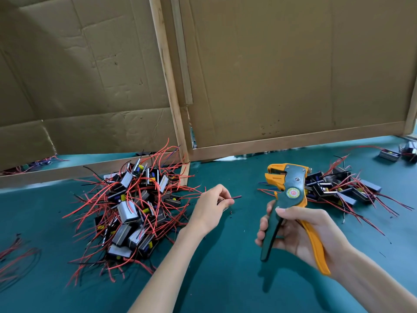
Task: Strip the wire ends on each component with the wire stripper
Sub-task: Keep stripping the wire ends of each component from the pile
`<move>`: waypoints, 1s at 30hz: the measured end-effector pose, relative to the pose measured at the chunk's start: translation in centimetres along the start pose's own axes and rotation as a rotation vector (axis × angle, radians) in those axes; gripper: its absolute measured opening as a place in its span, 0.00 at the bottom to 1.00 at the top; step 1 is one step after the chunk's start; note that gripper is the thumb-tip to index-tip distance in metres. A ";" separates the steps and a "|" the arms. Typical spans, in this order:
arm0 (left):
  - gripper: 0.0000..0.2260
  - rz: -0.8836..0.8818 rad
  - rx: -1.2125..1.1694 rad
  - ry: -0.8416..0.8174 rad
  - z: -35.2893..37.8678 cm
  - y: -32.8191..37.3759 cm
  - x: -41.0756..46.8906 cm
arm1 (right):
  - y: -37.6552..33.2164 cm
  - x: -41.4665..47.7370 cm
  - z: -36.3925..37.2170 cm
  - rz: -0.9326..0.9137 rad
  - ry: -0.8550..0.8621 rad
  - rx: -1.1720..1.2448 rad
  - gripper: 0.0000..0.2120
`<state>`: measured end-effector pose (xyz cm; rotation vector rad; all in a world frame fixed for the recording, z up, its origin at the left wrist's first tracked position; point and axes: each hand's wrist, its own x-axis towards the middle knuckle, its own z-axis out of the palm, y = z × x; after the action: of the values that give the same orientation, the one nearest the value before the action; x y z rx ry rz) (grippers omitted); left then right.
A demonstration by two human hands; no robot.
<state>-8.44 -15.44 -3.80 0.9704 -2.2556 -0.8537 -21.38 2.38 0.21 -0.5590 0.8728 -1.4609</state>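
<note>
Wire ends (235, 197) protrude at frame centre, pinched by the left hand (213, 205) and aimed at the wire stripper (293, 190), which the right hand (302, 231) grips upright at right-centre, seemingly for easy insertion.

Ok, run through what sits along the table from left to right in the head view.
Loose red wires → large component pile → left hand pinching wire ends → wire stripper in the right hand → smaller component pile → stray components.

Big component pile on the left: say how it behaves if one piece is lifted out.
The pile likely snags: its red wires cross, so neighbours may drag along. Wires look floppy, curving freely.
</note>
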 end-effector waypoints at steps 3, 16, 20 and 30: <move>0.05 0.030 0.074 -0.038 -0.2 0.0 0.0 | 0.0 -0.1 0.0 0.006 0.002 -0.004 0.09; 0.08 0.018 -0.596 -0.065 -3.7 4.4 0.3 | 0.2 0.0 0.0 -0.015 -0.011 -0.045 0.09; 0.11 0.095 -0.577 -0.127 -4.1 5.6 -0.2 | 0.2 0.1 -0.3 -0.026 -0.054 -0.089 0.08; 0.07 0.205 -0.566 -0.086 -5.8 7.0 -0.4 | 0.4 0.3 -0.7 -0.041 -0.211 -0.179 0.12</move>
<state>-7.32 -13.27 4.98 0.4424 -1.9593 -1.3537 -21.69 2.23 -0.56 -0.8531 0.8331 -1.3398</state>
